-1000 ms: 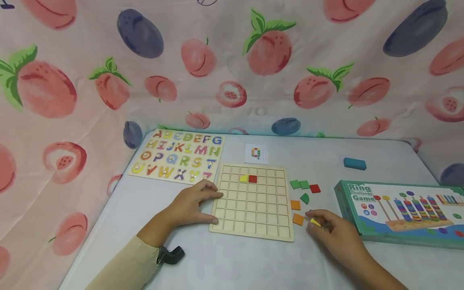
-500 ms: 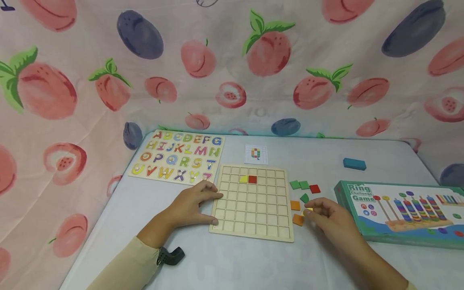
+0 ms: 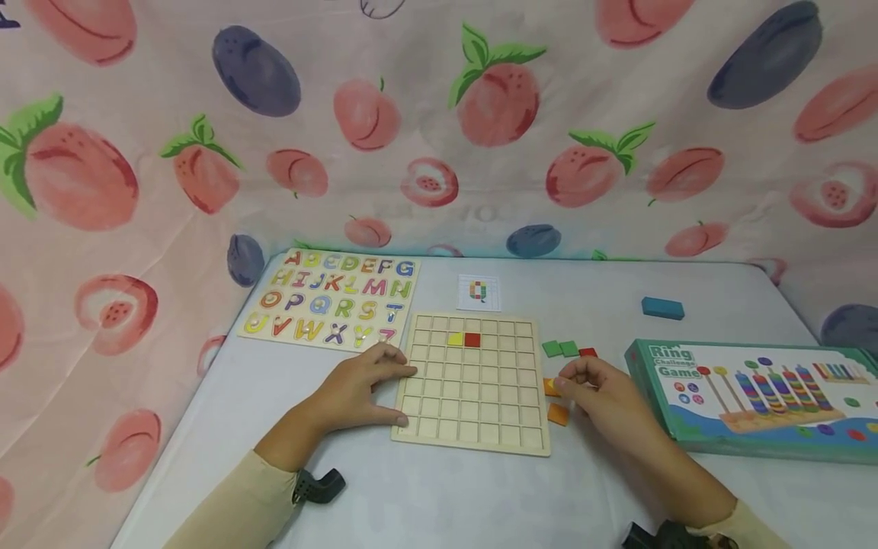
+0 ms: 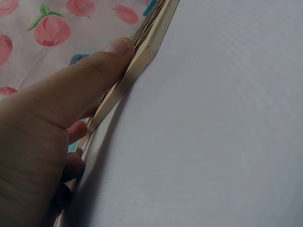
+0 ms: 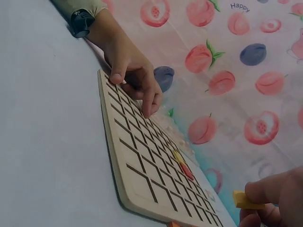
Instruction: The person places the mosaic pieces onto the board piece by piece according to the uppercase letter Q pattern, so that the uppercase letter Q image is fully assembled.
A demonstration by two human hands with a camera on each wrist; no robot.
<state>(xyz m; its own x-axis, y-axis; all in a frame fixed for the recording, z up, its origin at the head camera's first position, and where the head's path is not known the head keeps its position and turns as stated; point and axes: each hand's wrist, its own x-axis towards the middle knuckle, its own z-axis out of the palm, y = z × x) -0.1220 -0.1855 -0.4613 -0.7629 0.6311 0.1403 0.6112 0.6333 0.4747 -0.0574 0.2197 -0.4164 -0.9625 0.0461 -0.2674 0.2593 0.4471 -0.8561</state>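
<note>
A square wooden grid board [image 3: 473,396] lies mid-table; a yellow tile [image 3: 456,339] and a red tile [image 3: 472,340] sit side by side in its second row. My left hand [image 3: 357,387] rests at the board's left side, thumb on its near corner [image 4: 120,52], fingers spread along the edge. Right of the board, my right hand [image 3: 613,398] pinches a small yellow tile [image 5: 242,199] between thumb and fingers. Under those fingertips in the head view is an orange tile [image 3: 548,388], partly covered; another orange tile [image 3: 559,414] lies nearer. The green quarter-round piece is hidden behind the hand.
Green tiles [image 3: 560,348] and a partly hidden red tile [image 3: 588,352] lie right of the board. A picture card [image 3: 479,293] with a tiled Q stands behind it. An alphabet board [image 3: 329,297] is back left; a Ring Challenge Game box [image 3: 754,404] and blue block [image 3: 662,308] are right.
My right hand has lifted the yellow tile from the table's right side and moved left and away from me, over the orange tile. The left hand stays on the board.
</note>
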